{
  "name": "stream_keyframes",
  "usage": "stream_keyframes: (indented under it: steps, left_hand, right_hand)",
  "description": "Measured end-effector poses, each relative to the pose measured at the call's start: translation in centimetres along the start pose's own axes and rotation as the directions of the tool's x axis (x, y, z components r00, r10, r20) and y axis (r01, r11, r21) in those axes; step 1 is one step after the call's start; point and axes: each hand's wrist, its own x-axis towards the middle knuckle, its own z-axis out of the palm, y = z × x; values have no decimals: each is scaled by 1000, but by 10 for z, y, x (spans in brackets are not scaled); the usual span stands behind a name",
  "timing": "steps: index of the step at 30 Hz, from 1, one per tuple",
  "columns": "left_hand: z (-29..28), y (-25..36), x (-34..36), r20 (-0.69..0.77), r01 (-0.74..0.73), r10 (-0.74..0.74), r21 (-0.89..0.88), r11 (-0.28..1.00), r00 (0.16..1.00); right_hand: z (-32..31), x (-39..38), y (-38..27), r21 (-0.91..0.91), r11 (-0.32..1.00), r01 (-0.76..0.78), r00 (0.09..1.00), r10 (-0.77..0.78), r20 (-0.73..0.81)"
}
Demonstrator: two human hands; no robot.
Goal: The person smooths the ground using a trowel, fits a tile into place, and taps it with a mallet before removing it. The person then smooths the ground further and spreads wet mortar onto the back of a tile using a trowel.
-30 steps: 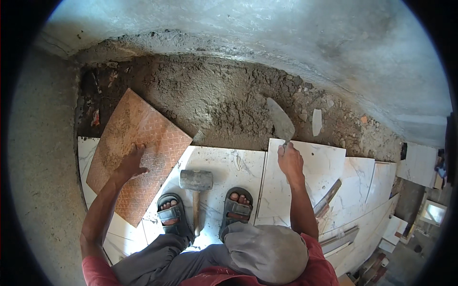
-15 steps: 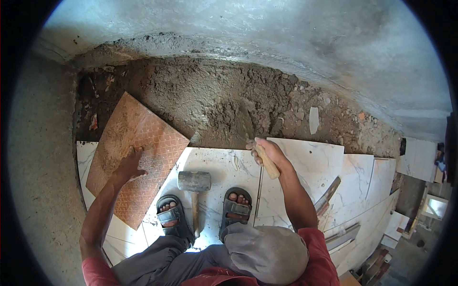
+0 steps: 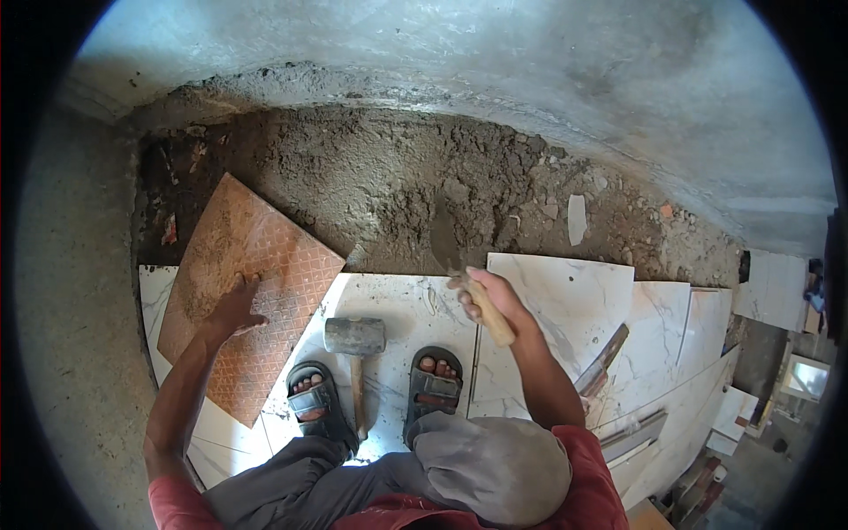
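Observation:
My right hand (image 3: 491,299) is wrapped round the wooden handle of a trowel (image 3: 444,240). The trowel's dark, mortar-smeared blade points away from me, over the near edge of the wet grey mortar (image 3: 380,177). Fingers spread, my left hand (image 3: 235,307) rests on a large reddish-brown tile (image 3: 287,291), whose ridged grid side faces up. Wet-looking mud coats the tile's upper left part. This tile lies askew over the white marbled floor tiles (image 3: 446,309), its far corner reaching over the mortar bed.
A rubber mallet (image 3: 355,336) lies between my sandalled feet. Right of my arm are a narrow wood strip (image 3: 609,353) and a grey bar-like tool (image 3: 638,437). A concrete wall (image 3: 495,53) closes the far side, another (image 3: 79,291) the left. A white shard (image 3: 577,220) lies in rubble.
The trowel in my right hand has shifted slightly toward me, its blade a little to the left. My left hand stays on the reddish-brown tile.

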Motion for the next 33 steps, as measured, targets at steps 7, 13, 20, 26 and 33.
stream_keyframes:
  steps: [7, 13, 20, 26, 33]
  left_hand:
    - [8, -7, 0, 19, 20, -22, 84, 996, 1000]
    - [9, -11, 0, -6, 16, -16, 82, 997, 1000]
    - [9, -9, 5, -7, -19, 19, 48, 999, 1000]
    - [5, -6, -4, 11, 27, -27, 23, 999, 1000]
    - [9, -3, 5, -34, -1, 3, 38, 999, 999]
  right_hand:
    - [-10, 46, 0, 177, 896, 408, 861, -312, -401]
    - [-48, 18, -18, -240, 882, 405, 702, -468, -536]
    - [-90, 81, -55, -880, 474, 37, 439, -798, -412]
    - [-43, 108, -73, -978, 195, -72, 587, -785, -199]
    - [-67, 110, -70, -975, 188, -121, 462, -858, -223]
